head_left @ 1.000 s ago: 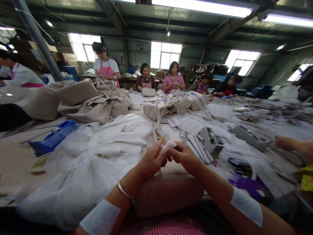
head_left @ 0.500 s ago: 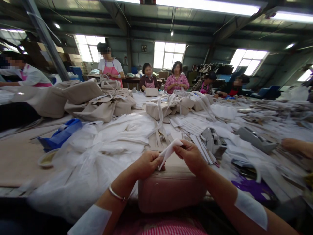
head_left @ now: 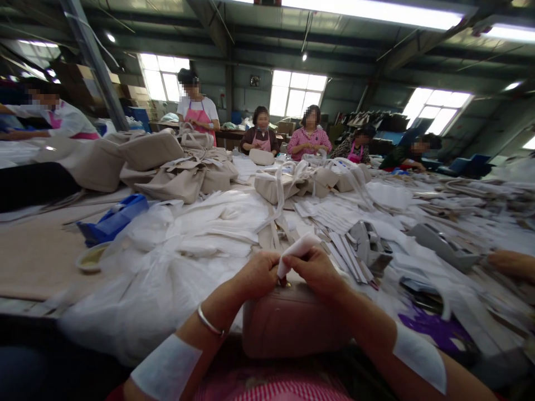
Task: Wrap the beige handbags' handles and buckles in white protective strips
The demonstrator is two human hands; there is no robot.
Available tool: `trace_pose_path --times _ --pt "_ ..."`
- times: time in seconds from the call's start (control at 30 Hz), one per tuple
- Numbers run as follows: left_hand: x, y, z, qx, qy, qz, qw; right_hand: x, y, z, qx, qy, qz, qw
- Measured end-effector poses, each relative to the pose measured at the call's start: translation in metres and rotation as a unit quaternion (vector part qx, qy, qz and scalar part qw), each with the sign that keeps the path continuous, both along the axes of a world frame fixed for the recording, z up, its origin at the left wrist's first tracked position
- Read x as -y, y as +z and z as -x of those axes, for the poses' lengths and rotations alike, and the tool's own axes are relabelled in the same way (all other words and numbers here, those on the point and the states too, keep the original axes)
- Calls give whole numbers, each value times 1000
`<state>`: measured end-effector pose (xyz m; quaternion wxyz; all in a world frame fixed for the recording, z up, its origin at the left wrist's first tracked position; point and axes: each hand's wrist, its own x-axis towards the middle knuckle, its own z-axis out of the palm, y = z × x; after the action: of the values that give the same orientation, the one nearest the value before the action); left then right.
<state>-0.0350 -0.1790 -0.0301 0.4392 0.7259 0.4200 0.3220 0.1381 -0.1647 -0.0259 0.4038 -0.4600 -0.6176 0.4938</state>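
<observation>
A beige handbag (head_left: 292, 326) lies at the table's front edge, right before me, its near side in shade. Above its top, a thin white strip of wrapping sheet (head_left: 304, 245) is pinched between my two hands. My left hand (head_left: 257, 275) is closed at the strip's lower left end, fingers partly hidden. My right hand (head_left: 315, 270) grips the strip from the right, thumb pointing left toward the other hand. Below the fingers a small gold-coloured piece (head_left: 287, 284) shows on the bag. What lies inside the strip, if anything, is hidden.
Clear plastic bags (head_left: 142, 289) and white sheets (head_left: 225, 214) lie to the left, near a blue tape dispenser (head_left: 112, 219). Grey tape dispensers (head_left: 370, 245) stand on the right. Beige bags (head_left: 167, 172) are heaped farther back. A co-worker's hand (head_left: 512, 262) reaches in at right.
My right hand has moved down and left, closer to my left hand. The strip now looks folded or rolled narrower. The view has turned slightly left.
</observation>
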Motion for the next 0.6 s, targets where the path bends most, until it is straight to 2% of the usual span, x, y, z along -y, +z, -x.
trace_pose_path --times 0.07,0.2,0.27,0.4,0.5,0.53,0.6 --pt "2 1 7 29 -37 6 999 0 0 1 16 -15 -19 1000" --pt "7 2 17 122 -90 79 985 -1 -1 -1 50 -68 -35 996" --pt "8 3 14 110 -57 94 988 0 -1 0 55 -65 -36 996" --pt "10 7 -2 15 37 40 998 0 0 -3 76 -28 -28 996" --pt "9 9 -8 -16 65 20 998 -13 -1 -29 70 -14 -63 995" --pt "8 9 -8 -26 72 18 997 -21 -2 -46 67 -43 -89 993" --pt "4 8 -6 -55 81 15 995 -41 -3 -90 77 -164 -138 974"
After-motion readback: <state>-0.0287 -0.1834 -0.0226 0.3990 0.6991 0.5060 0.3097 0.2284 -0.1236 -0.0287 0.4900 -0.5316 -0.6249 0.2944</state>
